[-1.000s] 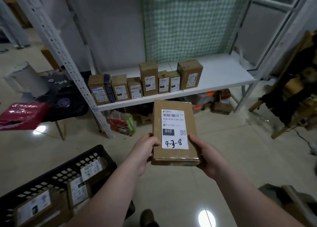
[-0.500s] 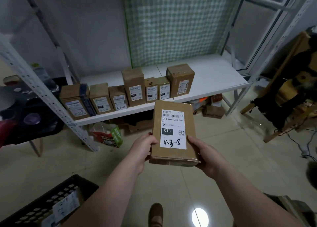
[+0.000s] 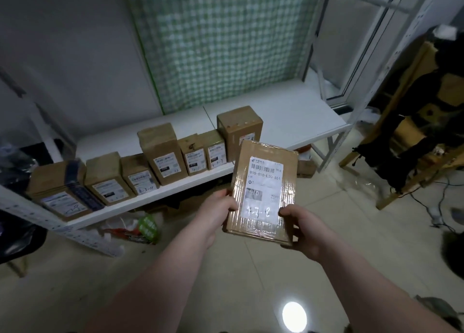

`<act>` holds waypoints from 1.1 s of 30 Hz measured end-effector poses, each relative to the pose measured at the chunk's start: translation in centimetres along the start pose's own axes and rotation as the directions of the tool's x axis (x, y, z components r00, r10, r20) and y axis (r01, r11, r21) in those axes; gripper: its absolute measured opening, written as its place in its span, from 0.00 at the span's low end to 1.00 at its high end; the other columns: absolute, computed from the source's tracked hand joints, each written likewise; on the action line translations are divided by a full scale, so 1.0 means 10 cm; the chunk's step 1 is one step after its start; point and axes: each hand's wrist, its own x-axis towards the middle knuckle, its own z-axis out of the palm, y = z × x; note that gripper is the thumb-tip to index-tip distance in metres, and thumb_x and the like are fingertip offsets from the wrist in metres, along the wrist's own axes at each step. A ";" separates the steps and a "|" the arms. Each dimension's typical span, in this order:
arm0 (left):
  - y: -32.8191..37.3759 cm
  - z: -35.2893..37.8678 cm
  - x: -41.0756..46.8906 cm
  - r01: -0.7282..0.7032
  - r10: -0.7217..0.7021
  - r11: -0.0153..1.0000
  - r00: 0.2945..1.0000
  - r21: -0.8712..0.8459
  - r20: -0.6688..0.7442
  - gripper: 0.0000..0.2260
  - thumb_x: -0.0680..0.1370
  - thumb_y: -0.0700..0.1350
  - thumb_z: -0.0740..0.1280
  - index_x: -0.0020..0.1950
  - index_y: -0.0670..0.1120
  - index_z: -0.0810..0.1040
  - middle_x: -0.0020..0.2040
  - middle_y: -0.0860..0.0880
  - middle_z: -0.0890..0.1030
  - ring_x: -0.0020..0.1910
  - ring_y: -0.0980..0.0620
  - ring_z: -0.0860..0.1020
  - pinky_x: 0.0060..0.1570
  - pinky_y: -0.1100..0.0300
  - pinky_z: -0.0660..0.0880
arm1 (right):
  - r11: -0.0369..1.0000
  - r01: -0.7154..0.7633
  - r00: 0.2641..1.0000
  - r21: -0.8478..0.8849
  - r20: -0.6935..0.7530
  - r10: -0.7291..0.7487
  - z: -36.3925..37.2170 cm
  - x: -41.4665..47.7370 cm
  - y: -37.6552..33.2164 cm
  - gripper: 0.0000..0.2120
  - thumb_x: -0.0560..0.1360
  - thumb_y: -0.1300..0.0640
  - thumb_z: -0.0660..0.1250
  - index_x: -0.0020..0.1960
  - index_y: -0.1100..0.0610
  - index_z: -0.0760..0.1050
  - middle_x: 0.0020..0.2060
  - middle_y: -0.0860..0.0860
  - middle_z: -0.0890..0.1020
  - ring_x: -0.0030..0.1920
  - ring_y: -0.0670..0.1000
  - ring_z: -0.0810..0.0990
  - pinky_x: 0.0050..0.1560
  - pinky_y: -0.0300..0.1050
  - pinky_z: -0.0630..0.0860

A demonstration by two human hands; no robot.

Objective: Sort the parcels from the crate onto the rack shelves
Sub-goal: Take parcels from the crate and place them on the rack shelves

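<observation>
I hold a flat brown parcel [image 3: 263, 192] with a white shipping label in both hands, in front of the low white rack shelf [image 3: 296, 116]. My left hand [image 3: 216, 212] grips its lower left edge, thumb on the face. My right hand [image 3: 303, 227] grips the lower right corner, thumb on the label's edge. Several brown parcels [image 3: 160, 154] stand in a row along the shelf's front, from its left end to the middle. The parcel overlaps the rightmost shelf box [image 3: 238, 126]. The crate is out of view.
A perforated white rack post [image 3: 50, 222] runs along the shelf's left front. Bags and small boxes [image 3: 140, 229] lie on the floor under the shelf. A wooden chair with dark clothing [image 3: 414, 141] stands at the right, cables [image 3: 437, 207] beside it. The shelf's right half is bare.
I have stepped closer to the rack and the view swung right; the black crate has left the frame. The parcel has moved up and right, toward the shelf, still in both hands.
</observation>
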 end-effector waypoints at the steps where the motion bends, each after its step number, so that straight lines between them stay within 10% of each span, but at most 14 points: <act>1: 0.06 0.08 0.08 -0.004 0.003 1.000 1.000 0.017 0.005 0.15 0.71 0.35 0.61 0.53 0.46 0.81 0.49 0.44 0.84 0.48 0.45 0.80 0.53 0.52 0.75 | 1.000 0.000 1.000 -0.009 0.007 0.001 -0.09 0.07 -0.07 0.03 0.76 0.60 0.61 0.46 0.54 0.73 0.36 0.49 0.74 0.37 0.52 0.73 0.42 0.50 0.71; 9: 0.56 0.94 0.65 -0.035 0.034 0.999 0.999 -0.030 -0.020 0.17 0.72 0.33 0.60 0.54 0.48 0.80 0.48 0.49 0.84 0.39 0.54 0.81 0.29 0.67 0.74 | 0.997 0.005 0.996 -0.081 0.086 0.002 -0.90 0.74 -0.74 0.08 0.76 0.62 0.60 0.54 0.55 0.73 0.44 0.52 0.76 0.42 0.56 0.74 0.44 0.53 0.73; 18: 0.74 1.87 1.21 -0.024 0.016 0.997 0.994 -0.068 -0.108 0.19 0.75 0.35 0.61 0.60 0.53 0.78 0.51 0.53 0.84 0.51 0.52 0.82 0.51 0.54 0.78 | 0.978 -0.017 0.986 -0.210 0.157 0.051 -1.73 1.44 -1.42 0.18 0.73 0.64 0.60 0.62 0.62 0.73 0.46 0.53 0.77 0.45 0.55 0.74 0.37 0.47 0.74; 27: 0.98 1.84 1.74 -0.050 0.054 0.998 0.986 0.030 -0.157 0.14 0.78 0.40 0.63 0.54 0.59 0.76 0.52 0.54 0.83 0.49 0.55 0.81 0.52 0.54 0.79 | 0.989 -0.047 0.973 -0.144 0.218 0.078 -1.63 1.95 -1.67 0.11 0.73 0.67 0.58 0.48 0.57 0.77 0.32 0.49 0.78 0.38 0.52 0.72 0.36 0.45 0.72; 33: 1.20 1.81 2.22 -0.082 0.097 0.991 0.984 0.104 -0.153 0.18 0.78 0.38 0.63 0.65 0.55 0.75 0.53 0.54 0.83 0.50 0.54 0.82 0.54 0.51 0.79 | 0.991 -0.007 0.983 -0.135 0.178 0.032 -1.61 2.34 -2.00 0.20 0.70 0.67 0.59 0.61 0.61 0.74 0.38 0.51 0.80 0.41 0.52 0.76 0.36 0.45 0.74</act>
